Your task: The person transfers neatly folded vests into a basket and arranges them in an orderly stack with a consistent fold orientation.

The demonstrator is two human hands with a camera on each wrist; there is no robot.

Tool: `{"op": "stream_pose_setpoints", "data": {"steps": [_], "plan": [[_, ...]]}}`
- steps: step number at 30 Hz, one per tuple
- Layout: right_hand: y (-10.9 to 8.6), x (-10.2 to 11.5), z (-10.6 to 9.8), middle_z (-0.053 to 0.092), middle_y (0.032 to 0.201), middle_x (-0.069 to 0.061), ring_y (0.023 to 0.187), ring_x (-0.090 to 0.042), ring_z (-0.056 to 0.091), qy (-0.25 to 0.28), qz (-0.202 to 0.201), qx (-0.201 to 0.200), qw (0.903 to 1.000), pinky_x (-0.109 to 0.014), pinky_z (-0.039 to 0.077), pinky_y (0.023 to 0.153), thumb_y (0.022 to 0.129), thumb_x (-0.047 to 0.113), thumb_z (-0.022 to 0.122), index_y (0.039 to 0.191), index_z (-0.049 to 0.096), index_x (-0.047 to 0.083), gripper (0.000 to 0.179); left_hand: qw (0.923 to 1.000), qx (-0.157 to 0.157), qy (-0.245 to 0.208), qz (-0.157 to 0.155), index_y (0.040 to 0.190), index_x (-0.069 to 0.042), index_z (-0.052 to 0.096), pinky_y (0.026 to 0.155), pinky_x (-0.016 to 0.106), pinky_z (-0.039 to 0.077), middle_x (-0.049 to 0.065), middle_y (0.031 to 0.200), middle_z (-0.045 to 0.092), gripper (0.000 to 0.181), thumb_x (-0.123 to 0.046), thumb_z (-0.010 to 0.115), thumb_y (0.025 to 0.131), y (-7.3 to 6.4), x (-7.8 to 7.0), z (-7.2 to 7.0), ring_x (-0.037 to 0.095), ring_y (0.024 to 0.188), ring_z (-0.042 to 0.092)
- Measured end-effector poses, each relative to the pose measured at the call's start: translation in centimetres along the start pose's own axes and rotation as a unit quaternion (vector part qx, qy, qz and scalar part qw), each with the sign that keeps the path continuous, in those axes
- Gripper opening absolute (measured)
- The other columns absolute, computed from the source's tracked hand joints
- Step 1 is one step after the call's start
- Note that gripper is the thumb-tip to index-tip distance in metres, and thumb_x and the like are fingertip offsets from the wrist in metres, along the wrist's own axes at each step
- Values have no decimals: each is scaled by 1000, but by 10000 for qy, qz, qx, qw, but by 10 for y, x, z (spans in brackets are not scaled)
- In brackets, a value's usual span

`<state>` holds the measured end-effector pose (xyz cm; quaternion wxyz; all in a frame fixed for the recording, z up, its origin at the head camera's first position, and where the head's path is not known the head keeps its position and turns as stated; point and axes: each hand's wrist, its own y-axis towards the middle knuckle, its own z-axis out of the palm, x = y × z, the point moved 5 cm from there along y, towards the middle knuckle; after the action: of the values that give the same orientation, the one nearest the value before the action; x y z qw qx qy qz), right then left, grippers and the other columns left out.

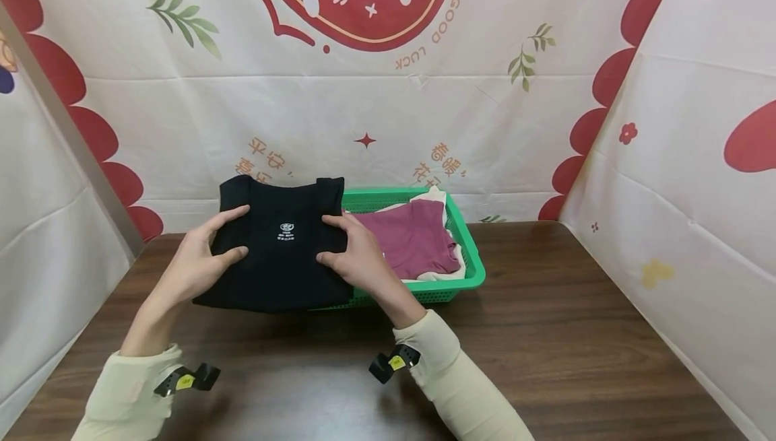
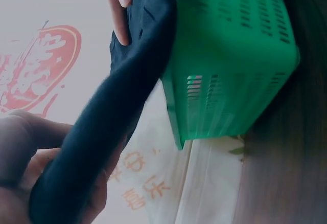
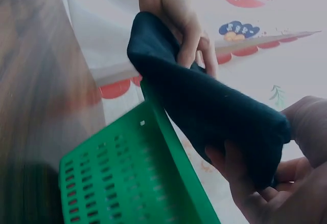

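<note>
A folded black shirt (image 1: pixel 281 273) with a small white print is held up at the left end of the green basket (image 1: pixel 474 252). My left hand (image 1: pixel 203 256) grips its left side, thumb and index finger on the front and the other fingers behind. The right hand (image 1: pixel 358 249) grips the opposite side the same way. In the left wrist view the shirt (image 2: pixel 102 116) appears edge-on beside the basket wall (image 2: pixel 225 70). The right wrist view shows the folded shirt (image 3: pixel 204 101) above the basket rim (image 3: pixel 176 147). The basket's left part is hidden behind the shirt.
Inside the basket lies a folded mauve garment (image 1: pixel 418 239) on top of white cloth (image 1: pixel 457 262). The basket stands on a dark wooden table (image 1: pixel 545 333) against a printed white backdrop (image 1: pixel 364 111). More printed cloth (image 1: pixel 685 178) borders the right side.
</note>
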<state>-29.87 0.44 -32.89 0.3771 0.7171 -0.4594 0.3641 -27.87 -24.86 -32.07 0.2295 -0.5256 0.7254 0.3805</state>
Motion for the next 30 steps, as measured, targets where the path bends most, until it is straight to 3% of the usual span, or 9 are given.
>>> {"op": "stream_pose_setpoints", "data": {"steps": [3,7,9,12,15,17,19,22,30], "plan": [[1,-7,-9,34,168,-10,140,-31,52,142,62,-5,9999,-46,52,104,88,5,75,148,57,13,63,9994,4,-220,255,153,-11,51,119,67,27,22,154,50,61,1,67,95,3,-5,8,39,144,42],[2,-16,-19,37,166,-9,132,-31,58,169,54,-77,9998,-46,55,99,89,2,74,148,58,14,63,9994,-58,-235,240,149,-11,55,119,65,29,20,153,52,56,-1,68,95,7,-9,19,38,144,43],[1,-20,-24,35,167,-9,141,-31,51,144,58,-158,9998,-48,53,103,89,2,74,149,57,17,65,9996,-107,-178,212,150,-12,54,119,58,35,19,154,51,57,-3,69,96,9,-11,23,37,144,45],[1,-26,-33,32,168,-10,149,-32,41,103,67,-313,9994,-52,47,111,88,3,74,150,55,21,67,9993,-123,-227,252,153,-12,50,112,30,44,18,156,49,62,-4,70,95,12,-15,30,37,140,51],[2,-31,-44,34,168,-10,150,-31,40,-7,21,-448,9990,-53,44,115,87,3,74,151,55,22,69,9991,-39,-316,290,157,-14,45,103,22,48,18,158,46,69,-5,72,94,15,-20,37,38,136,56],[2,-35,-50,37,166,-10,148,-30,43,-59,-9,-489,9988,-53,43,116,87,3,74,151,55,21,69,9989,44,-373,279,158,-15,43,109,32,49,18,161,43,73,-5,74,93,17,-23,40,39,139,53],[3,-39,-55,41,164,-9,146,-30,46,-97,-46,-445,9990,-52,43,116,87,3,74,151,55,20,69,9990,116,-362,253,159,-15,41,116,53,43,17,164,40,75,-6,74,93,19,-24,43,40,145,47],[3,-43,-62,46,160,-8,141,-31,50,-106,-86,-351,9993,-52,45,115,89,4,73,152,53,19,68,9988,212,-386,232,160,-16,39,117,66,34,16,166,36,77,-7,74,93,22,-25,46,41,150,39],[6,-51,-84,49,157,-12,134,-34,54,-134,-126,-300,9994,-53,46,113,90,2,72,152,53,15,66,9986,402,-318,153,163,-19,33,114,64,40,13,170,30,84,-10,75,91,34,-27,62,40,152,37]]}}
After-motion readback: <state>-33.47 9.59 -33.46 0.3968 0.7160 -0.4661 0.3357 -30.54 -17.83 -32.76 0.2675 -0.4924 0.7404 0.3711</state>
